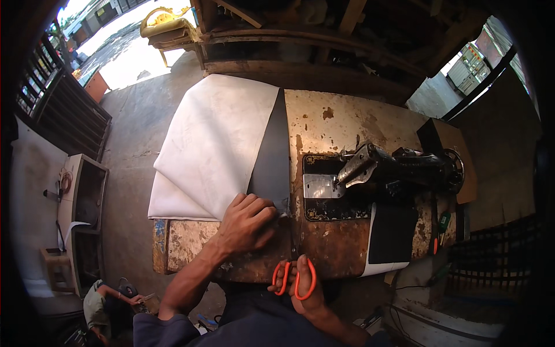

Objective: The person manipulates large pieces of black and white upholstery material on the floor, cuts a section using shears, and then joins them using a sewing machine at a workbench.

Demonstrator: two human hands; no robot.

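My left hand (250, 221) is closed, its fingers curled at the near edge of a large sheet of dark material with a white backing (217, 133). The sheet is folded over on the left of the worktable, so a strip of its dark face (273, 156) shows along the right side. My right hand (309, 298) grips scissors with orange handles (313, 280). Their loops stand apart, and the dark blades point away from me, just right of my left hand. Against the dark wood, the blade tips are hard to make out.
A black sewing machine (399, 170) takes up the right of the worn wooden table (329, 246). In front of it lies a smaller dark piece with white edges (393, 234). A green-handled tool (444, 222) lies further right. Another person (113, 303) sits low at the left.
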